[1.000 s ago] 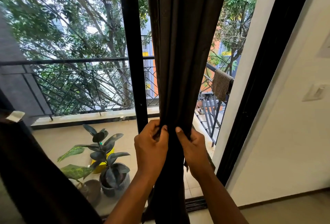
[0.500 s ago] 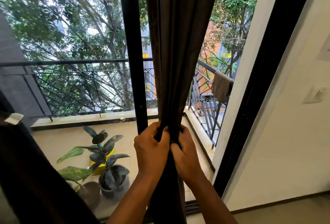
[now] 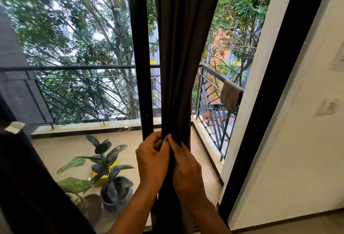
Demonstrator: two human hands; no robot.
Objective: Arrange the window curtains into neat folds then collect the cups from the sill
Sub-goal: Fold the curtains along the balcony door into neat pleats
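While the glass door [image 3: 74, 66] w/ its black frame [image 3: 138, 56] is filling most of the frame, trees and a balcony railing [image 3: 74, 92] are showing through it across the upper left and centre. White wall [image 3: 297, 140] is taking up the right side, w/ a light switch [image 3: 328, 106] at mid right. Dark brown curtain [image 3: 186, 47] is hanging down the centre, top to bottom, bunched into narrow vertical folds just right of the frame's middle bar. Another dark cloth edge [image 3: 28, 187] is cutting across the lower left corner, w/ a small white tag [image 3: 14, 127] on it.

Out on the balcony floor, lower left of centre, potted plants [image 3: 109, 178] are standing together, a yellow pot behind them. A brownish cloth [image 3: 229, 96] is draped over the railing at right of centre.

Both hands are working the curtain at lower centre: left hand [image 3: 151, 163] is gripping the gathered folds from the left side, fingers curled round the fabric; right hand [image 3: 188, 172] is pinching the same bunch from the right, thumb tip meeting the left hand's at the top. Hands are touching each other, fabric squeezed btwn them. Forearms are coming up from the bottom edge. Cups and sill aren't showing in this view.
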